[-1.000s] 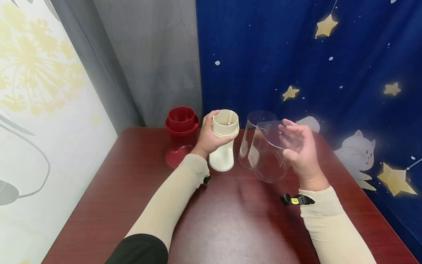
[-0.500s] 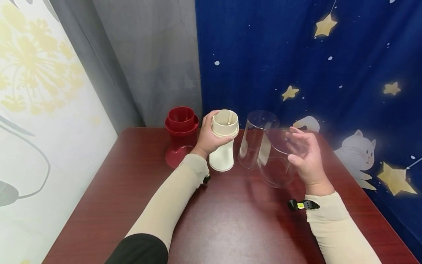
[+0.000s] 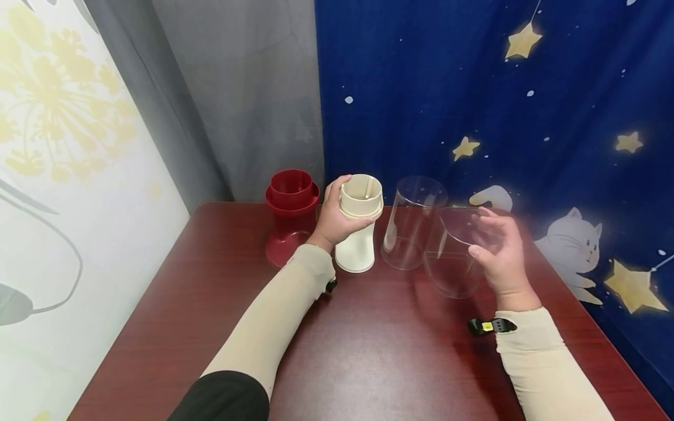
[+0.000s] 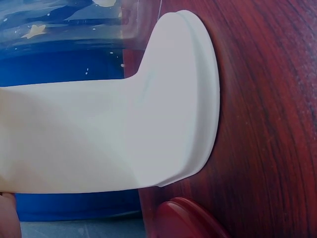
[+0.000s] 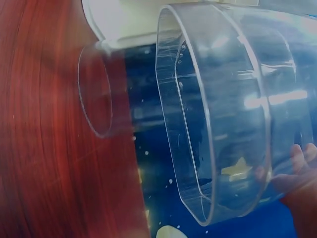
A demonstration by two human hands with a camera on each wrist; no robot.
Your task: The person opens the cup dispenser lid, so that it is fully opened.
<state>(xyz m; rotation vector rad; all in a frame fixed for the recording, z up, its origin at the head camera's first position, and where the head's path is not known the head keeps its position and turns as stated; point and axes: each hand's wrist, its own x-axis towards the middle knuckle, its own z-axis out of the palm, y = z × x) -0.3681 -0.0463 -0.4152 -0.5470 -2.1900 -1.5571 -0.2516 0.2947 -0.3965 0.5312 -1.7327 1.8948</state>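
Tabletop [image 3: 368,351]: dark red wood grain, pushed into a corner. Blue star-and-cat cloth [image 3: 526,117] hangs behind and to the right, grey curtain [image 3: 237,88] at the back left, a pale floral panel [image 3: 63,146] on the left.

Four vessels stand in a row along the far edge. From the left: dark red holder [image 3: 291,216], cream holder [image 3: 360,225], a clear cylinder [image 3: 408,225] standing upright, then a second clear cylinder [image 3: 454,254] just beside it, in the right hand.

Clear cylinder in the right hand: tilted, open mouth leaning toward the person, lower edge at or just above the tabletop; I cannot tell whether it touches. The right wrist view looks into its open end [image 5: 223,114], with the stepped rim plain to see. The tilt suits a grip from the side and behind.

Cream holder: upright on a flared foot [image 4: 183,99] that sits flat on the tabletop, with the red holder's foot [image 4: 185,218] close by. A thin post shows inside its open top.

Left hand [image 3: 333,219]: fingers and thumb wrapped round the cream holder's upper collar, gripping it from the left, likely to steady it.

Right hand [image 3: 500,257]: fingers [image 3: 487,225] spread and curved against the far wall of the tilted cylinder, thumb on the near side, holding it by its wall.

Both forearms are in beige sleeves; a dark strap [image 3: 492,325] shows at the right wrist.
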